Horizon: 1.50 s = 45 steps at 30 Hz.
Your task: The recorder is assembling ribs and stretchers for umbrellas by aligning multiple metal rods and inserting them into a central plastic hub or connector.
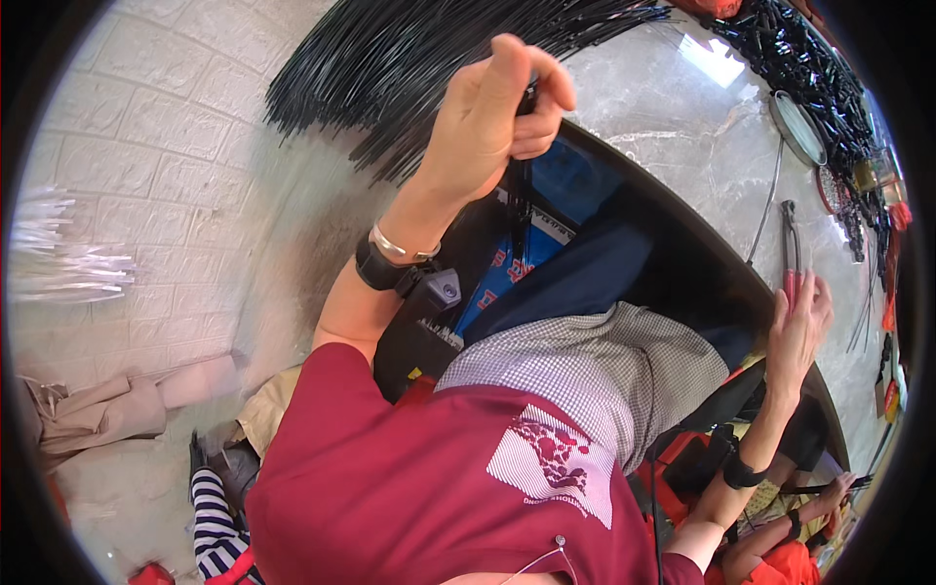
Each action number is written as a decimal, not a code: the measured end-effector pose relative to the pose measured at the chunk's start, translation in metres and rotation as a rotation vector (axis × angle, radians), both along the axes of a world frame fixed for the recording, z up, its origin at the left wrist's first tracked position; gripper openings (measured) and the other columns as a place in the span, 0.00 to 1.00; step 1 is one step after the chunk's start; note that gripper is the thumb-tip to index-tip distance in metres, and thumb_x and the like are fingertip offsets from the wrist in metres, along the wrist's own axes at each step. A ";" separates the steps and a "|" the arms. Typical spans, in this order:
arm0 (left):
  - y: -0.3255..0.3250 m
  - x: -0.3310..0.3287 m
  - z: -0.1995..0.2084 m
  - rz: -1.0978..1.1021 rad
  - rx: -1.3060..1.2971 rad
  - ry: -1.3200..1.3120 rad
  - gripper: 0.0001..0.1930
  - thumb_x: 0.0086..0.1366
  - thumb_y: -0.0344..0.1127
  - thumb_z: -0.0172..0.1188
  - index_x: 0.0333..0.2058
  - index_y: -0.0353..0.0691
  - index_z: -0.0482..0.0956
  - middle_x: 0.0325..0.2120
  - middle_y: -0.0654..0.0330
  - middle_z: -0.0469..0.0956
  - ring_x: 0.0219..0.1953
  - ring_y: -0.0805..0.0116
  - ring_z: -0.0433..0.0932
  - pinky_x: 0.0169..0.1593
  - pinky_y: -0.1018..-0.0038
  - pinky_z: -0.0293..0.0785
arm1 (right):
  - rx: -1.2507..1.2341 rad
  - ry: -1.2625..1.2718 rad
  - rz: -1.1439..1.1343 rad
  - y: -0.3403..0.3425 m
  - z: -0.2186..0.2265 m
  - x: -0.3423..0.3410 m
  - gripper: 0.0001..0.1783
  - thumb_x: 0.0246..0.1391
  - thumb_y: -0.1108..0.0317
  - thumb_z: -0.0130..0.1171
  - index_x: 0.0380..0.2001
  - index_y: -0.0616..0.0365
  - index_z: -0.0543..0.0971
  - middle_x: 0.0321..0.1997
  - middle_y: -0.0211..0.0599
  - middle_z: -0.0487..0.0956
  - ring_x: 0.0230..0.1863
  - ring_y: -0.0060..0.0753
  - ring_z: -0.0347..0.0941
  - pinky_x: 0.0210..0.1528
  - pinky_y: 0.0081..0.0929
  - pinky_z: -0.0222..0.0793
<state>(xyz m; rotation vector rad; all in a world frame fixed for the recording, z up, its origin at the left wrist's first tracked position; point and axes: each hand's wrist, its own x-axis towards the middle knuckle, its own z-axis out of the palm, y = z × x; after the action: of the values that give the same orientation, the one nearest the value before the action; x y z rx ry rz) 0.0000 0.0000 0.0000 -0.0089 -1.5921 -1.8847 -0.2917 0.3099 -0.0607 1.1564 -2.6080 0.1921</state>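
Observation:
My left hand (pixel 497 122) is raised at the upper middle, its fingers closed around a bunch of thin black strips (pixel 520 210) that hang down below the fist. The part inside the fist is mostly hidden. On the right, my right hand (pixel 801 331) rests at the grey table's edge, with thumb and fingers around the red handles of metal-jawed pliers (pixel 791 239). The pliers lie on the tabletop, jaws pointing away from me. A large pile of long black strands (pixel 419 73) spreads across the far side, behind my left hand.
The grey tabletop (pixel 673 127) has a dark curved edge. Toward its far right lie a heap of short black pieces (pixel 790 58) and a round shallow dish (pixel 799 129). A blue printed sack (pixel 502 278) sits below the table. Another person's hand (pixel 834 497) shows at lower right.

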 end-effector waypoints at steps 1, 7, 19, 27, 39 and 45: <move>0.006 -0.003 0.007 -0.005 -0.013 -0.004 0.26 0.73 0.54 0.43 0.32 0.34 0.75 0.14 0.70 0.61 0.15 0.84 0.55 0.19 0.85 0.52 | -0.094 0.009 0.112 -0.010 0.012 0.013 0.26 0.58 0.68 0.58 0.59 0.58 0.69 0.53 0.49 0.72 0.51 0.44 0.70 0.55 0.36 0.65; 0.080 -0.043 0.015 -0.034 -0.244 -0.091 0.11 0.67 0.39 0.58 0.33 0.36 0.77 0.23 0.63 0.77 0.26 0.77 0.75 0.29 0.81 0.72 | -0.161 -1.090 0.613 -0.085 0.039 0.125 0.26 0.52 0.72 0.66 0.54 0.66 0.71 0.27 0.26 0.74 0.26 0.11 0.67 0.26 0.15 0.64; 0.117 0.029 -0.116 0.245 -0.731 -0.529 0.35 0.56 0.48 0.66 0.57 0.35 0.65 0.47 0.48 0.74 0.52 0.50 0.73 0.54 0.57 0.68 | -0.467 -1.548 0.424 -0.072 0.010 0.130 0.14 0.63 0.72 0.51 0.46 0.70 0.76 0.27 0.39 0.80 0.25 0.26 0.77 0.29 0.23 0.76; 0.092 0.135 -0.238 0.175 -0.376 -1.178 0.18 0.66 0.37 0.55 0.50 0.35 0.64 0.42 0.43 0.75 0.46 0.41 0.74 0.46 0.56 0.72 | -0.226 -1.485 0.367 -0.085 -0.008 0.137 0.25 0.61 0.72 0.53 0.60 0.68 0.65 0.45 0.44 0.79 0.36 0.25 0.77 0.38 0.21 0.75; -0.024 0.226 -0.339 0.502 -0.490 -1.590 0.35 0.61 0.44 0.62 0.62 0.41 0.56 0.58 0.42 0.65 0.61 0.43 0.64 0.57 0.44 0.64 | -0.190 -1.331 0.199 -0.048 0.001 0.112 0.16 0.63 0.71 0.53 0.52 0.67 0.74 0.38 0.40 0.80 0.33 0.23 0.75 0.36 0.20 0.74; -0.036 0.254 -0.368 0.966 -0.419 -1.915 0.37 0.64 0.46 0.59 0.67 0.51 0.50 0.67 0.44 0.52 0.67 0.44 0.56 0.60 0.38 0.57 | -0.163 -1.278 0.172 -0.029 -0.006 0.114 0.16 0.63 0.71 0.53 0.52 0.67 0.75 0.37 0.39 0.81 0.34 0.22 0.76 0.36 0.20 0.74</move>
<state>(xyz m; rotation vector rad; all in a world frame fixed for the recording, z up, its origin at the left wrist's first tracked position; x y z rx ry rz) 0.2544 -0.0360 -0.3681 2.3909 -2.1325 -0.3253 -0.1780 0.2810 -0.0666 1.4743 -3.3125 1.6047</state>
